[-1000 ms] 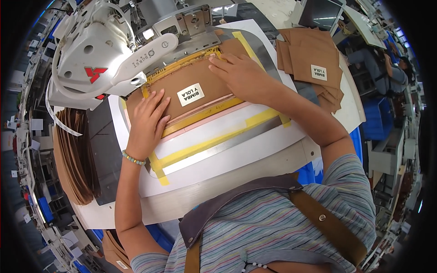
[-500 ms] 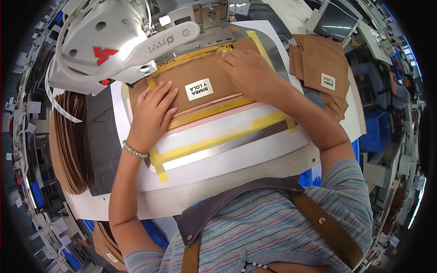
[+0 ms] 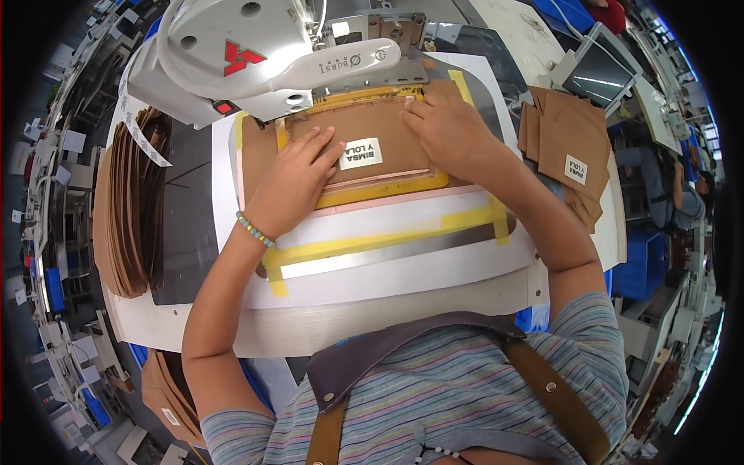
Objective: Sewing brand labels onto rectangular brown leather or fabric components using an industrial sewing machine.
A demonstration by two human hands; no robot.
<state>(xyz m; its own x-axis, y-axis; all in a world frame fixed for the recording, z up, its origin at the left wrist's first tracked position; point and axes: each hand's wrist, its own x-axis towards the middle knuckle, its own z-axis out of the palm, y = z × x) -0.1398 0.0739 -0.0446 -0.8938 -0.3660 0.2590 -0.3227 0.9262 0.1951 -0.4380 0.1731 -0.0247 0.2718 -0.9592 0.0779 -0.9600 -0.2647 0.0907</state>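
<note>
Brown piece point(image 3: 364, 136) with white label point(image 3: 361, 153): lies in the yellow frame point(image 3: 387, 186) at the bench's far edge, under the sewing machine point(image 3: 256, 54). Left hand point(image 3: 298, 182) and right hand point(image 3: 446, 136): fingers flat, spread, gripping nothing, pressing it down so it sits square. Stack of brown pieces point(image 3: 573, 151): right edge.

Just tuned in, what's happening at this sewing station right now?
A person presses both hands flat on a brown panel with a white label, which lies in a yellow-taped template under the head of a white sewing machine. The left hand lies beside the label; the right hand holds the panel's upper right part. A stack of labelled brown pieces lies to the right, another stack to the left.
</note>
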